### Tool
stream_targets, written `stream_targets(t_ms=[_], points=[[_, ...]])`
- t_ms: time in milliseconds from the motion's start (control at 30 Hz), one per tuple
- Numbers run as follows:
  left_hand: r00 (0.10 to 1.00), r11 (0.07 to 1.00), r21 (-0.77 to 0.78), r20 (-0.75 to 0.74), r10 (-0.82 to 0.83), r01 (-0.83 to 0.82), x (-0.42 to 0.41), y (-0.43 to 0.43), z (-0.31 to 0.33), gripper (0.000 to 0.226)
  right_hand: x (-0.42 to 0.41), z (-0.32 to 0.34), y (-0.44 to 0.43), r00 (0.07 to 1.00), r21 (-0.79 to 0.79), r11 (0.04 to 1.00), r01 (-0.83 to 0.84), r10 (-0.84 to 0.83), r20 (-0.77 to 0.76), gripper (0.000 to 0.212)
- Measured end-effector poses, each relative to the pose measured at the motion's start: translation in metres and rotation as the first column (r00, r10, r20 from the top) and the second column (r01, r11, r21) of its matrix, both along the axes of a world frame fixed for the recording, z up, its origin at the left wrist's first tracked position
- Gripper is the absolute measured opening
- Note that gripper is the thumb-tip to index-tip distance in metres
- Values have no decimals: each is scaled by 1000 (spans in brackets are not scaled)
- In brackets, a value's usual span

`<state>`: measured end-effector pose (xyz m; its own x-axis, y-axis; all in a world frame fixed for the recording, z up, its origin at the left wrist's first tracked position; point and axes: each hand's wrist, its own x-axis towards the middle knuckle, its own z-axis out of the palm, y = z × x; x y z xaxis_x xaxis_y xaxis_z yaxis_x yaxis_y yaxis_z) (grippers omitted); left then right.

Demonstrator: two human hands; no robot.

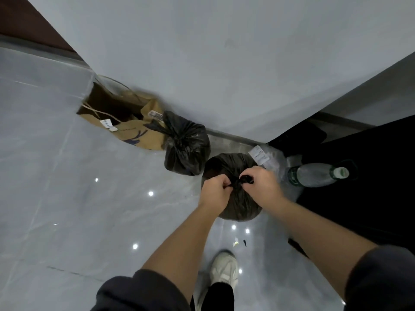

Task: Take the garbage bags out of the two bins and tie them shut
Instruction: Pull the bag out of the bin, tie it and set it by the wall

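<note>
- Head view: left hand (216,189) and right hand (261,184) are both curled tight. Each pinches a black tail at the neck of the near garbage bag (240,208).
- The knot (238,184) sits between the two fists. It looks formed, but can't tell if it is snug.
- The near garbage bag stands on the floor (67,176), out of any bin, right of centre, just beyond the shoe (224,268).
- The far garbage bag (186,147) is just far-left of it, touching or nearly so. It is already knotted and leans on a brown paper bag (134,133).
- Progress, my read: both bags out, one tied, second on its final cinch. What's left is pulling it tight and letting go. No bins in view.
- Edges: the wall (202,63) runs close behind both bags. A water bottle (314,175) and clear plastic (280,158) with a receipt lie just right of the near bag. A dark mass sits beyond them, can't tell what it is.
- Open room: the floor is wide to the left and near, so that's the free side for elbows or shifting the bag.
</note>
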<state>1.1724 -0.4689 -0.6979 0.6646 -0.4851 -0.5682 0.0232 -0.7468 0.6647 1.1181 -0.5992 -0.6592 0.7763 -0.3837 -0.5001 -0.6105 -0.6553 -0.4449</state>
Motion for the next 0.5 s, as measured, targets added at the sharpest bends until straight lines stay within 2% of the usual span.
stream_targets(t_ms=[233, 367, 500], points=[[997, 998, -47, 61, 43, -40, 29, -41, -49, 15, 30, -54, -35, 995, -72, 997, 22, -15, 95, 21], [988, 991, -93, 115, 103, -93, 37, -54, -70, 10, 41, -72, -47, 992, -85, 995, 55, -44, 118, 21], [997, 998, -4, 37, 66, -66, 40, -57, -90, 33, 42, -93, -55, 995, -106, 991, 77, -70, 68, 20]])
